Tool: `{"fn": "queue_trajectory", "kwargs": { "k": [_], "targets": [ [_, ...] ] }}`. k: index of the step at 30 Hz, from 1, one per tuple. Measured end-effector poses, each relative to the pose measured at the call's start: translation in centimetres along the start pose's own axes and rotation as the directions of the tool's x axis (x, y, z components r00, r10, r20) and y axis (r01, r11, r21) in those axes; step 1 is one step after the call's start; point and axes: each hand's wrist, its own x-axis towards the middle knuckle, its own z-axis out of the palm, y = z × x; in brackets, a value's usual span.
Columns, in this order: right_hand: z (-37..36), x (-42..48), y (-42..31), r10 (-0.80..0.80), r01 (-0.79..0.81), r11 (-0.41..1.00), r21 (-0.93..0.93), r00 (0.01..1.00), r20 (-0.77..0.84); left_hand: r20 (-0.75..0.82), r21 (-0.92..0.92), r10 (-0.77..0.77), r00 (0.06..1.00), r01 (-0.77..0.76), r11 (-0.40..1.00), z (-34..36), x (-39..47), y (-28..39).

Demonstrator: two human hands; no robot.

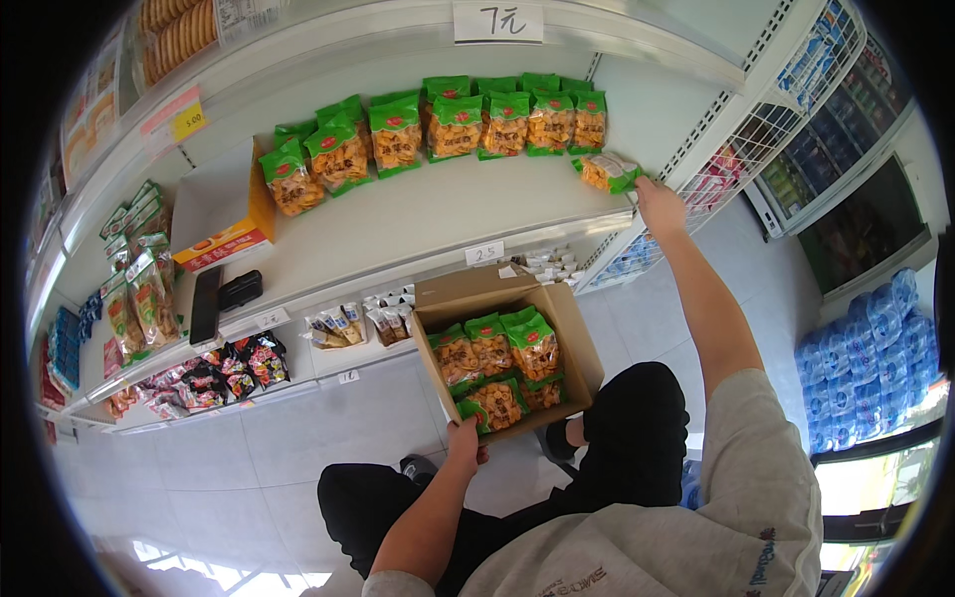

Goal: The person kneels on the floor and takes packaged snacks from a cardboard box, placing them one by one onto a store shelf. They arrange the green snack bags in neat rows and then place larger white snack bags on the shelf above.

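Observation:
My right hand (661, 208) grips the end of a green-topped snack bag (608, 172), which is tilted low at the right end of the white shelf (448, 198). More bags of the same kind (455, 127) stand upright along the back of that shelf, in two rows for part of the way. Down in front of me is an open cardboard box (578, 339) with several such bags (489, 347) inside. My left hand (464, 442) holds the box by its near left corner, the fingers partly hidden by the wall.
An opened carton (224, 201), a phone (205, 306) and a black case (240, 290) lie left on the shelf. Beneath, a lower shelf holds wrapped snacks (336, 326). Wire baskets (746, 157) hang at the shelf's right end. Bottled water packs (869, 366) are stacked at right.

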Motion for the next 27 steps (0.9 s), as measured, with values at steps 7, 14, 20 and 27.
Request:
{"fn": "queue_trajectory", "kwargs": {
  "k": [7, 14, 20, 27],
  "targets": [
    [-2.7, 8.8, -2.2, 0.054, -0.042, 0.994, -0.104, 0.992, 0.111, 0.005, 0.003, -0.006, 1.0, 0.006, 1.0, 0.0, 0.2, -0.2],
    [-5.2, 15.5, -5.4, -0.034, 0.157, 0.937, -0.311, 0.929, 0.368, 0.001, -0.015, 0.015, 1.0, -0.015, 1.0, 0.3, -0.4, 0.1],
    [-1.2, 15.7, -5.5, 0.181, -0.13, 0.976, -0.177, 0.932, 0.313, 0.033, -0.001, -0.022, 0.999, 0.023, 1.0, 0.2, -0.4, 0.5],
    [0.7, 13.2, -7.3, 0.26, -0.274, 0.961, 0.026, 0.935, 0.241, 0.037, -0.013, -0.038, 0.999, 0.039, 0.999, 0.0, -0.1, 0.2]
  ]
}}
